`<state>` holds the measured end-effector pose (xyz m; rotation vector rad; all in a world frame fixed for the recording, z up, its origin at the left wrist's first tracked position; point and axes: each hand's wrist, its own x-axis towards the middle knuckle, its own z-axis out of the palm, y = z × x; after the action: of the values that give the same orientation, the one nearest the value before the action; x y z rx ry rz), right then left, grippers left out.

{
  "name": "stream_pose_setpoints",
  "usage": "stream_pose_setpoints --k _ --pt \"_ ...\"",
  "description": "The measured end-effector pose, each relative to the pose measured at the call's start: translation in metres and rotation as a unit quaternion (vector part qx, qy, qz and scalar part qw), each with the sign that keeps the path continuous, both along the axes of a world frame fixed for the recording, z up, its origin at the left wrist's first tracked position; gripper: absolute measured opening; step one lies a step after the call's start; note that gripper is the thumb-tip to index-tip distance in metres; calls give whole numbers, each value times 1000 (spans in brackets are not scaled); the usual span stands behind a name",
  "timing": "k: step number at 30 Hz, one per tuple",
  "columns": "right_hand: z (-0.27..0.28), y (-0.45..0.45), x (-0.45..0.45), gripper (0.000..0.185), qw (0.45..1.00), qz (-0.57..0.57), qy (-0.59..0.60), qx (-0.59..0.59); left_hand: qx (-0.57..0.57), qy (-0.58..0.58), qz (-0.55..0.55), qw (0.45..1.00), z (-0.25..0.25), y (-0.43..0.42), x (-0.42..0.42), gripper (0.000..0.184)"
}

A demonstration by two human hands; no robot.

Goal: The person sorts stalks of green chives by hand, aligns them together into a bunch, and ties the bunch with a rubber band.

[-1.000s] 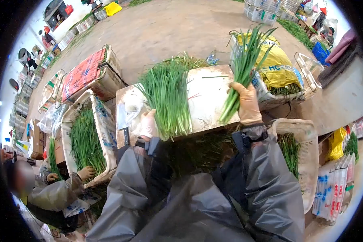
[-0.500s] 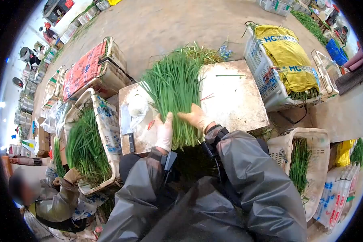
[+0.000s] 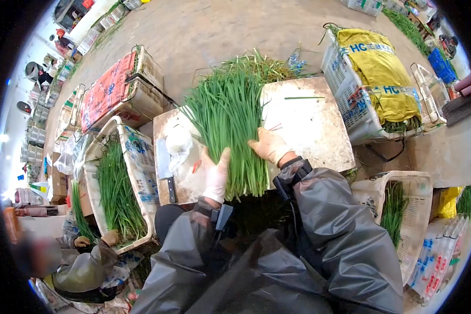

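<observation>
A thick bunch of green chives [image 3: 230,120] lies over the middle of the board, pale stem ends toward me and leaves pointing away. My left hand [image 3: 216,172], in a pale glove, grips the bunch's left side with the thumb on top; some fingers are hidden. Against the right side of the stems, my right hand [image 3: 271,147], also gloved, is closed at the edge. Left of the bunch, a knife [image 3: 166,165] with a black handle lies beside a crumpled clear plastic bag [image 3: 179,144]. A small red item [image 3: 196,166] is near my left hand.
White crates of chives stand at left [image 3: 141,183] and right [image 3: 416,196]. A yellow-covered crate [image 3: 384,78] and a red-covered crate [image 3: 109,90] are farther back. A co-worker's hand [image 3: 110,238] touches the left crate. Loose leaves [image 3: 256,65] are piled behind the board.
My right hand has shifted slightly right and the bunch has spread wider at its stems. The co-worker's hands have moved lower, and the chives in the left crate lie straighter.
</observation>
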<state>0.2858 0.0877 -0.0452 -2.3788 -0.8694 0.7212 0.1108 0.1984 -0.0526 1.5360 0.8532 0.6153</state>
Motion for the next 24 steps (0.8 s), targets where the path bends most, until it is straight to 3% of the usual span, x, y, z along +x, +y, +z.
stream_pose_setpoints --k 3,5,7,14,24 --pt "-14 4 0 56 998 18 14 57 -15 9 -33 999 23 -12 5 105" --pt "-18 9 -4 56 995 24 21 93 61 78 -42 994 5 -10 2 115" --pt "-15 9 -11 58 991 14 27 130 91 129 -60 986 19 -15 4 129" --pt "-19 11 -12 47 994 -6 -52 94 204 206 -67 955 -4 -21 7 133" --pt "19 -21 18 39 998 -6 -67 -13 210 225 -46 950 -12 -24 11 126"
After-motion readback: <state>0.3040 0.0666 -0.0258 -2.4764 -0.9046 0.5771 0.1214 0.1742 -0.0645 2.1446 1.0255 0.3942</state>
